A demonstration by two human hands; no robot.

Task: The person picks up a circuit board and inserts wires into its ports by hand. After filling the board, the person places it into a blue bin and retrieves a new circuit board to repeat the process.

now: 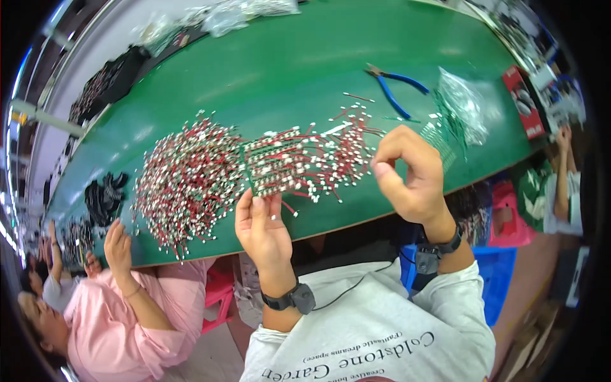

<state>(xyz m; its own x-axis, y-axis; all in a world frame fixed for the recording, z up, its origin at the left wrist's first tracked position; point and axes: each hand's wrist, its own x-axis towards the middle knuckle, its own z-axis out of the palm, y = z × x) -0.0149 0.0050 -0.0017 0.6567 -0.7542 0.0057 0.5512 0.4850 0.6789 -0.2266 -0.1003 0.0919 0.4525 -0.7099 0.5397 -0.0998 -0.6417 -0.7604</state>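
Left hand pinches the near left corner of the wired circuit-board panel; panel lies just beyond those fingertips, above the green tabletop, rows running left to right toward the right hand; left hand nearer, touching; right thumb and forefinger curled close, cannot tell whether they hold anything; panel underside hidden, right-end white connectors too tangled to separate

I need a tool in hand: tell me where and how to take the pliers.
Probably around both blue handles, coming from the near right with the right hand: the pliers lie flat, handles spread toward that side, metal nose pointing away to the far left.
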